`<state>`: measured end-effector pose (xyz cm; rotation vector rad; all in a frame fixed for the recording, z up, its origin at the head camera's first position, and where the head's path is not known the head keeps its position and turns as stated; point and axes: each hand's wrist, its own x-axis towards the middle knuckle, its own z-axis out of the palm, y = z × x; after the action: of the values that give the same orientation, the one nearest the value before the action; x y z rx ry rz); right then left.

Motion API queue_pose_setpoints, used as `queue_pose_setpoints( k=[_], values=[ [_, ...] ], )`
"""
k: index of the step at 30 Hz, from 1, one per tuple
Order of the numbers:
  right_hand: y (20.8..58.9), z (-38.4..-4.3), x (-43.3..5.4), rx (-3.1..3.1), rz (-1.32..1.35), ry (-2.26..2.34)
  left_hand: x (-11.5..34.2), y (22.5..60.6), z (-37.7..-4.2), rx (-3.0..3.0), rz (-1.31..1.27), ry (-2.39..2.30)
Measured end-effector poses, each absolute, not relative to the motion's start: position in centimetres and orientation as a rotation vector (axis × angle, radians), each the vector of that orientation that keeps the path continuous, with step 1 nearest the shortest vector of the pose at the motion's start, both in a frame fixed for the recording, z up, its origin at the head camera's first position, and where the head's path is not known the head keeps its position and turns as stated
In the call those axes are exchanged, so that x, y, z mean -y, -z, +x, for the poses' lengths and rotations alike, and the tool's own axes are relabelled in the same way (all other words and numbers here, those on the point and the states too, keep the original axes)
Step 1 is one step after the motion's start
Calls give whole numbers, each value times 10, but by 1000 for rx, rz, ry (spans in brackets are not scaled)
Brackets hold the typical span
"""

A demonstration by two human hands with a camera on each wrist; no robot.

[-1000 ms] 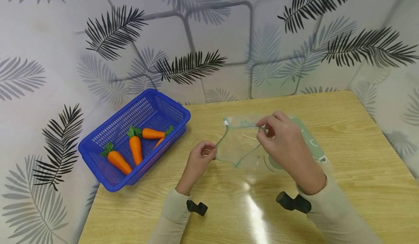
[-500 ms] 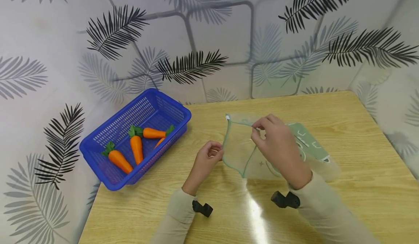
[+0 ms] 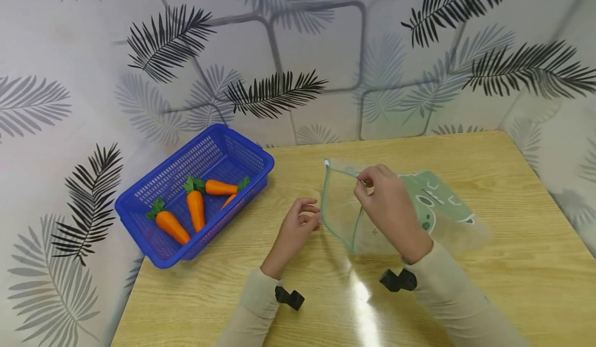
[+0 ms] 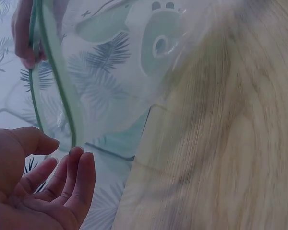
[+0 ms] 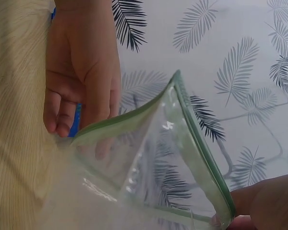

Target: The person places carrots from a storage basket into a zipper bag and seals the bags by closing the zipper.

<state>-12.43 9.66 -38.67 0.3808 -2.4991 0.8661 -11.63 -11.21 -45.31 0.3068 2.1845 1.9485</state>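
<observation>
A clear zip bag [image 3: 337, 202] with a green zip edge and a green cartoon print [image 3: 435, 197] lies over the table, its mouth spread wide toward the left. My right hand [image 3: 388, 210] pinches the zip edge on the mouth's far side, and the right wrist view shows thumb and finger at that rim. Beside the opposite edge is my left hand [image 3: 298, 228], its thumb and fingers parted. In the left wrist view the left hand's fingertips [image 4: 76, 155] sit right at the green zip edge [image 4: 62, 96], with a gap between thumb and fingers.
At the left, a blue plastic basket [image 3: 153, 249] holds several orange carrots [image 3: 195, 210] with green tops. The wooden table [image 3: 512, 285] meets a leaf-patterned wall covering [image 3: 326, 42] at the back. Small black cameras [image 3: 398, 281] are strapped to both wrists.
The left hand's pinch on the zip edge has loosened and its fingers have spread. Both hands have drawn closer together; the bag has shifted slightly right, with its print showing more fully.
</observation>
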Motion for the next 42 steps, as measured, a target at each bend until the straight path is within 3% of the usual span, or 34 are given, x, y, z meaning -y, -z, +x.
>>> queue_pose_setpoints(
  k=[13, 21, 32, 42],
  values=[
    [387, -124, -104, 2509, 352, -940, 186, 448, -128, -2738, 289, -1744],
    [385, -125, -108, 2504, 339, -965, 239, 421, -136, -3055, 207, -1472],
    [387, -126, -112, 2497, 353, -968, 292, 439, -150, -3004, 22, -1132],
    [388, -122, -113, 2490, 357, -964, 308, 445, -161, -2851, -88, -973]
  ],
)
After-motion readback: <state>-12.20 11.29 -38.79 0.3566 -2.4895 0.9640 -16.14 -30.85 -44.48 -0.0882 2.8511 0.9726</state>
